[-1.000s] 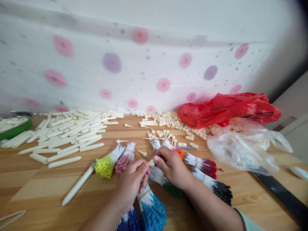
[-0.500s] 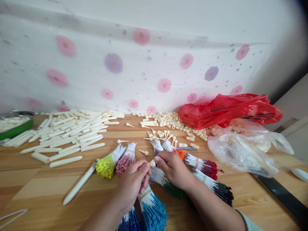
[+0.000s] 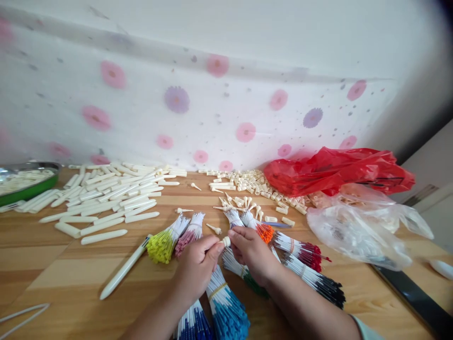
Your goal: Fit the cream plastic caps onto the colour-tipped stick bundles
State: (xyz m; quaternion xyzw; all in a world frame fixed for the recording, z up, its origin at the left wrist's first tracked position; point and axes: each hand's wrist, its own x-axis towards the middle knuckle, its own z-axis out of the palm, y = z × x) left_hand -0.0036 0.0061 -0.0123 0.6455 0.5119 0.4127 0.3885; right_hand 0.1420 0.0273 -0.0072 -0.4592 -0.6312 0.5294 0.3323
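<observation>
My left hand and my right hand meet above the table's middle, fingers closed in a pinch. Between their fingertips shows a small ribbed cream plastic pen part; its ends are hidden by the fingers. Under and around the hands lie banded bundles of thin white pen refills with coloured ends: light blue, dark blue, green, black, dark red, orange, yellow and pink. Just beyond the hands lies a loose pointed cream piece.
Many cream pen barrels are heaped at left, beside a green-rimmed bowl. One white pen lies nearer me. Slotted cream sleeves are piled at the back. A red bag and a clear bag lie at right.
The view has shifted slightly, so the tabletop sits a little lower and further right. My right fingers have turned a little around the cream part; both hands stay together.
</observation>
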